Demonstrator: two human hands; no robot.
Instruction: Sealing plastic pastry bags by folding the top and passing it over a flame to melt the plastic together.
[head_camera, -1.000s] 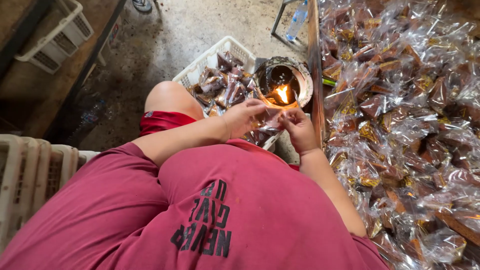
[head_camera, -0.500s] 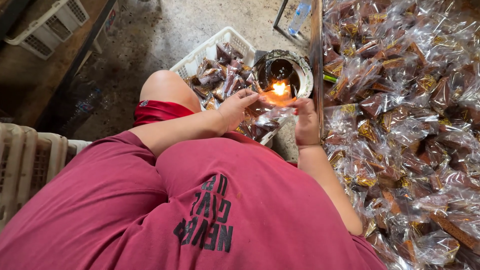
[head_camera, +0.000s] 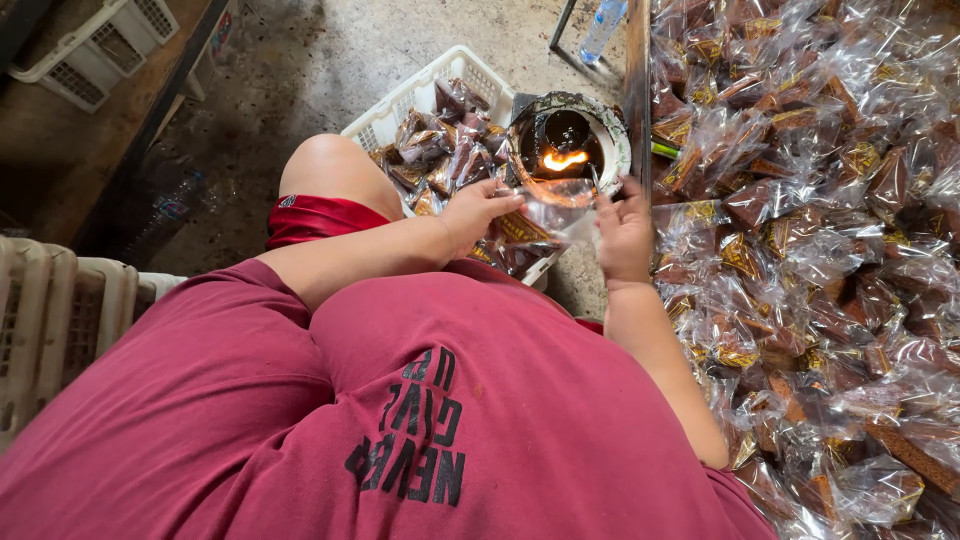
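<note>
Above the basket (head_camera: 385, 118), both hands hold the packet (head_camera: 552, 212) crosswise.

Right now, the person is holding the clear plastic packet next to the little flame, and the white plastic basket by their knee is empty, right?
Not quite. The head view shows the white plastic basket holds clear wrapped brown packets. The rest is right: both hands hold the clear plastic packet next to the little flame.

shirt (head_camera: 300, 400): maroon | basket (head_camera: 385, 118): white | flame (head_camera: 565, 159): orange | packets (head_camera: 800, 200): clear, probably brown inside
</note>
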